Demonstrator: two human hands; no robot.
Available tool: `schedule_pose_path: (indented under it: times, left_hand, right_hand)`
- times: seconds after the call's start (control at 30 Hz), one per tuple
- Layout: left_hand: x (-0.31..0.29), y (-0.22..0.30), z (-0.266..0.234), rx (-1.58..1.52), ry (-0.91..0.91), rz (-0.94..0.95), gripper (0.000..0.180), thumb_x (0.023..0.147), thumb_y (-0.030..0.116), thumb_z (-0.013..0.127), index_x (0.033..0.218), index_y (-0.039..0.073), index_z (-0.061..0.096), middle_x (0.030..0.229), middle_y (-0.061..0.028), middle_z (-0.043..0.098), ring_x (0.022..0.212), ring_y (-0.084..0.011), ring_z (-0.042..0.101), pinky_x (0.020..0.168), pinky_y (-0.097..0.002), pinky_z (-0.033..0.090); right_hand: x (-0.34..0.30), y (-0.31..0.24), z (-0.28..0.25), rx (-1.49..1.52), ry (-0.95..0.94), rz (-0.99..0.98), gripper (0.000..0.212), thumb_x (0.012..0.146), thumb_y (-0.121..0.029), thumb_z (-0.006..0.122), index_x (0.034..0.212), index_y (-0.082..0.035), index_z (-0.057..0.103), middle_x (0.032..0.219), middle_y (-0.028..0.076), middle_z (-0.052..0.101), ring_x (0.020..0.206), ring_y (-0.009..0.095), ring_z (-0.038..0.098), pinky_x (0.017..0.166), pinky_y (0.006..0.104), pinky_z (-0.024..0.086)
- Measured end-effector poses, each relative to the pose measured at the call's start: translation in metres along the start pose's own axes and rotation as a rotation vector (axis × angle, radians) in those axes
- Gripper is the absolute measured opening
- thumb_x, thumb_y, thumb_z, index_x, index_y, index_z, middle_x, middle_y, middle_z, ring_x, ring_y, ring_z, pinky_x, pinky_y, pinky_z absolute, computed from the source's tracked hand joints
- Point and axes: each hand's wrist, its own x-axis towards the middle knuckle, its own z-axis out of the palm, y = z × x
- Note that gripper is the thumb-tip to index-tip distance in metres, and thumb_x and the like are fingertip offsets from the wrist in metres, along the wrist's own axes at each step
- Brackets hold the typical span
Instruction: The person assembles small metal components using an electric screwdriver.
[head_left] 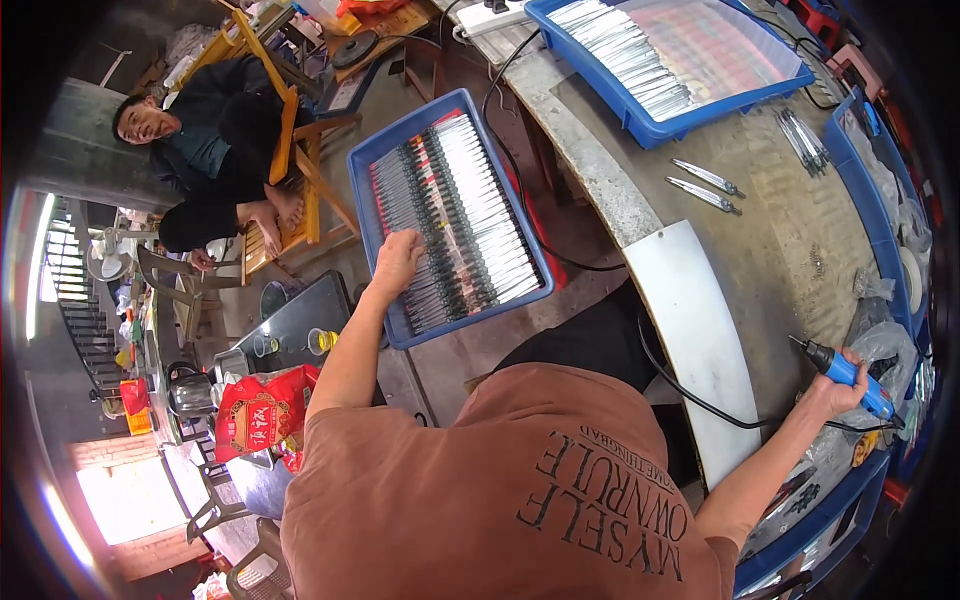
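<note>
My left hand [399, 262] reaches over a blue tray [547, 288] at the left edge of the bench. Its fingers are curled down at the rows of slim black-and-silver pieces [452, 210] there; what they pinch, if anything, is hidden. In my right hand [838, 392] is a blue corded electric screwdriver [846, 373], held low over the bench's right side with its dark tip toward the left. Two slim, pointed silver pieces [704, 187] lie apart from each other on the bench, and a small bunch of similar pieces [802, 142] rests farther right.
Another blue tray [640, 125] of silver pieces stands at the bench's far side. A white board [700, 320] covers the near edge, with a black cable [700, 402] across it. Plastic bags [880, 340] crowd the right. A person [205, 135] sits on a wooden chair at far left.
</note>
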Motion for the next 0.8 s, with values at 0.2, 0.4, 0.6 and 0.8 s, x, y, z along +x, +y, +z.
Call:
schedule_pose_path:
  times: [0.2, 0.4, 0.6, 0.8]
  left_hand:
    - [-0.009, -0.019, 0.016, 0.059, -0.078, -0.064, 0.012, 0.071, 0.006, 0.057, 0.080, 0.006, 0.049, 0.079, -0.0110, 0.054, 0.080, -0.0313, 0.050, 0.069, -0.0410, 0.041]
    - [-0.008, -0.018, 0.015, 0.075, -0.152, -0.101, 0.012, 0.070, 0.006, 0.057, 0.079, 0.006, 0.050, 0.082, -0.0110, 0.054, 0.084, -0.0314, 0.050, 0.071, -0.0405, 0.041]
    - [-0.012, -0.022, 0.009, 0.090, -0.208, -0.105, 0.019, 0.067, 0.001, 0.053, 0.085, 0.006, 0.051, 0.085, -0.0115, 0.054, 0.088, -0.0304, 0.050, 0.076, -0.0378, 0.041]
    - [-0.011, -0.011, 0.007, 0.103, -0.192, -0.103, 0.030, 0.067, -0.001, 0.047, 0.095, 0.008, 0.052, 0.093, -0.0113, 0.055, 0.096, -0.0302, 0.049, 0.080, -0.0380, 0.041]
  right_hand:
    - [0.001, -0.001, 0.001, 0.014, 0.002, -0.012, 0.012, 0.073, -0.012, 0.052, 0.075, -0.004, 0.044, 0.072, 0.006, 0.045, 0.069, 0.020, 0.044, 0.068, 0.0354, 0.035]
    - [-0.002, -0.001, 0.005, 0.007, 0.028, -0.004, 0.013, 0.073, -0.013, 0.052, 0.074, -0.005, 0.042, 0.071, 0.005, 0.044, 0.069, 0.020, 0.044, 0.067, 0.0349, 0.034]
    - [-0.001, -0.001, 0.003, 0.004, 0.018, -0.005, 0.013, 0.072, -0.012, 0.052, 0.075, -0.004, 0.043, 0.072, 0.005, 0.044, 0.069, 0.020, 0.044, 0.067, 0.0347, 0.035]
    - [0.002, 0.001, -0.001, 0.014, -0.008, -0.005, 0.014, 0.072, -0.013, 0.053, 0.076, -0.004, 0.043, 0.072, 0.006, 0.044, 0.069, 0.020, 0.044, 0.067, 0.0352, 0.036]
